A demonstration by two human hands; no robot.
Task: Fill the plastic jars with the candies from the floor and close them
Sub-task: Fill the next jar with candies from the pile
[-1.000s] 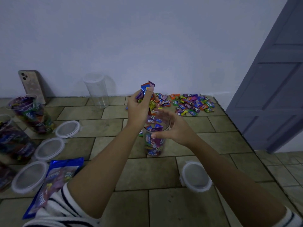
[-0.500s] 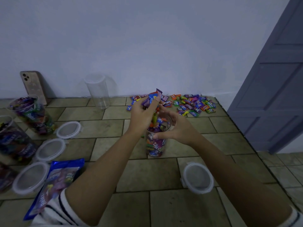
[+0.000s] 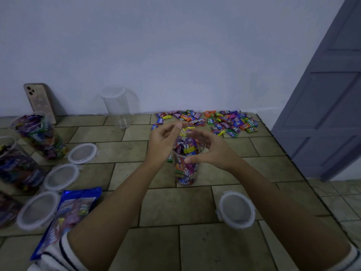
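Observation:
A clear plastic jar (image 3: 186, 171), mostly full of wrapped candies, stands on the tiled floor in the middle. My right hand (image 3: 212, 151) grips its upper part, thumb on the near side and fingers round the far rim. My left hand (image 3: 165, 142) hovers at the jar's left rim with loosely curled fingers and no candy in it. A pile of loose candies (image 3: 226, 122) lies by the wall behind the jar. One round lid (image 3: 236, 210) lies at the front right.
An empty jar (image 3: 117, 107) stands by the wall. At the left are filled jars (image 3: 40, 134), several lids (image 3: 61, 177), a blue candy bag (image 3: 67, 214) and a phone (image 3: 40, 101) leaning on the wall. A grey door (image 3: 328, 106) is on the right.
My left hand carried a handful of candies down to the jar's mouth and let them go; it now holds nothing. My right hand kept its hold on the jar.

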